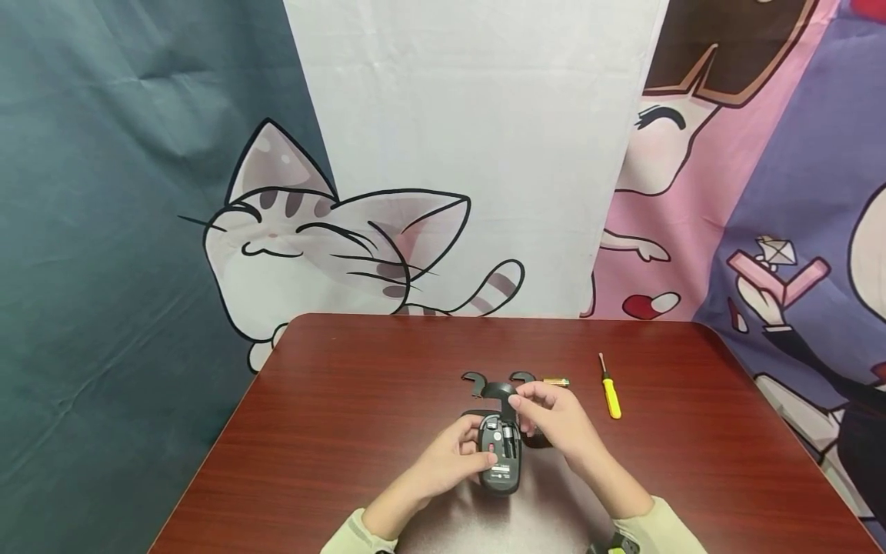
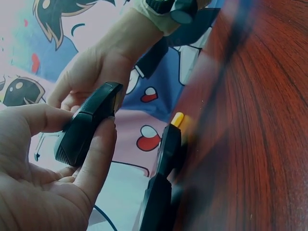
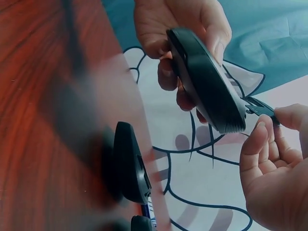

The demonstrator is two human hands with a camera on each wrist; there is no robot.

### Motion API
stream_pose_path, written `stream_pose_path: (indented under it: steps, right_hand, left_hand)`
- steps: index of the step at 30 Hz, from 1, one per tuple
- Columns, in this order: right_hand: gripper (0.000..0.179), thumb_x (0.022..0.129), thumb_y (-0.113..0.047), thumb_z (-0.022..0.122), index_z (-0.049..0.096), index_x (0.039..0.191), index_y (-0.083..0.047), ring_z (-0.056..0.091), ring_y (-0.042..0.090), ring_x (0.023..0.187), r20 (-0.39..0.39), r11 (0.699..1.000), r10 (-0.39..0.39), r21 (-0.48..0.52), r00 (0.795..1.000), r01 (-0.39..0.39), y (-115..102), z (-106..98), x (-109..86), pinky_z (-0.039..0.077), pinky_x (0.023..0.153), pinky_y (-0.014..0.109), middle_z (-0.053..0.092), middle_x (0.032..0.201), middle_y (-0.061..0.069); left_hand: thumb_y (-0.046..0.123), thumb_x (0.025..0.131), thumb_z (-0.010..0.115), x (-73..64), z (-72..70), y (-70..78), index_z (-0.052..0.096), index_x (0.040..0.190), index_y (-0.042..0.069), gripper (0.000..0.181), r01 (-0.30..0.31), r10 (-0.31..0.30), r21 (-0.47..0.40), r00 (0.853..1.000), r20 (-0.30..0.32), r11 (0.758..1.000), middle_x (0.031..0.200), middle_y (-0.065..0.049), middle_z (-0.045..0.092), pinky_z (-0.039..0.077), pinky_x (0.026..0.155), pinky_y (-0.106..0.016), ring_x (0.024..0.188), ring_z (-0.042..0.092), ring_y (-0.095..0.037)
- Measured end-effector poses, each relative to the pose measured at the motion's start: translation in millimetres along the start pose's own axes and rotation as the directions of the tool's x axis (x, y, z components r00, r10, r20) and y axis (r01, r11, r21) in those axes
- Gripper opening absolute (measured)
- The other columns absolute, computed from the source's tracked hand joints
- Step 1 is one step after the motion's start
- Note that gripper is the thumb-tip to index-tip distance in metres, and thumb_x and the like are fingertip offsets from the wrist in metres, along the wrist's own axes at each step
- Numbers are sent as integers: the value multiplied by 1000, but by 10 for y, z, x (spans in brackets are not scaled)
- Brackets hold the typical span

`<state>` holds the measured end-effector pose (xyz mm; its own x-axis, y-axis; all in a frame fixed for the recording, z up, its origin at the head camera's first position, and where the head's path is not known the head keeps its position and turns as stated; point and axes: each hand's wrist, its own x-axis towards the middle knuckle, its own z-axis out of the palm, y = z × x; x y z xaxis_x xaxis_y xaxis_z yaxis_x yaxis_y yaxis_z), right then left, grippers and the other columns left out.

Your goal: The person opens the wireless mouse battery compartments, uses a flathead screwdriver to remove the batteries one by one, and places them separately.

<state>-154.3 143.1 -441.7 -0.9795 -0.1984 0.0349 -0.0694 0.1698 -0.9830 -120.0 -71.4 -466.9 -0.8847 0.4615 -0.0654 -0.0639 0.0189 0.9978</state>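
Observation:
A black computer mouse [image 1: 504, 475] is held above the table with its underside up, and an uncovered battery slot shows there. My left hand [image 1: 446, 460] grips it by the sides, thumb on the underside. At the mouse's far end my right hand [image 1: 562, 425] pinches a thin black cover [image 1: 500, 391] between thumb and fingers. In the right wrist view the cover [image 3: 262, 109] meets or nearly meets the end of the mouse [image 3: 207, 86]; whether it is attached I cannot tell.
Curved black pieces [image 1: 474, 381] lie behind the hands, beside a battery [image 1: 556, 382]. More dark pieces [image 1: 537, 440] are partly hidden by the hands. A yellow-handled screwdriver [image 1: 611, 396] lies to the right on the brown table [image 1: 332, 415]. Printed cloth hangs behind.

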Motion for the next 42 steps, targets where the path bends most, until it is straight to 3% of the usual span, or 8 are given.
stream_pose_path:
  steps: [7, 16, 26, 33, 39, 42]
  right_hand:
    - [26, 93, -23, 73, 67, 101, 0, 59, 15, 60, 21, 1000, 29, 9, 999, -30, 5, 66, 214, 58, 59, 32, 63, 69, 7]
    - [31, 94, -20, 73, 67, 116, 1, 58, 13, 62, 23, 996, 86, 23, 996, -86, 81, 170, 462, 55, 58, 27, 69, 80, 4]
    - [19, 94, -20, 72, 72, 105, -6, 58, 14, 62, 18, 988, 143, -60, 990, -141, 186, 336, 781, 55, 62, 31, 66, 73, 7]
    - [18, 94, -17, 71, 73, 106, -5, 55, 13, 58, 24, 984, 156, -92, 987, -153, 246, 452, 976, 55, 62, 36, 64, 73, 5]
    - [18, 94, -17, 72, 75, 107, -6, 55, 11, 57, 28, 972, 176, -164, 984, -169, 278, 566, 1098, 53, 57, 30, 70, 82, 4]
    - [16, 93, -18, 72, 75, 102, -6, 56, 11, 56, 25, 965, 178, -198, 984, -170, 286, 631, 1147, 49, 53, 26, 68, 78, 4]
  left_hand:
    - [6, 88, 71, -23, -36, 8, 50, 134, -3, 51, 0, 0, -15, 1000, -1, 1000, 108, -8, 66, 62, 68, -27, 86, 68, -14]
    - [7, 89, 71, -34, -93, -9, 49, 133, -5, 50, -7, 7, -7, 1000, 1, 1000, 107, -9, 66, 62, 66, -26, 86, 68, -15]
    - [6, 89, 70, -40, -157, 12, 48, 135, -5, 52, 17, -17, -5, 1000, 1, 1000, 109, -9, 67, 60, 66, -24, 88, 68, -15]
    - [6, 90, 69, -63, -221, 23, 47, 136, -6, 52, 25, -25, 4, 1000, 16, 1000, 109, -9, 66, 61, 68, -25, 90, 67, -15]
    - [7, 90, 69, -79, -288, 17, 47, 137, -6, 54, 31, -31, 26, 999, 4, 999, 109, -8, 66, 60, 66, -24, 90, 67, -15]
    - [7, 89, 70, -85, -318, 14, 47, 136, -6, 54, 30, -30, 34, 1000, 7, 999, 109, -8, 66, 60, 66, -25, 90, 68, -14]
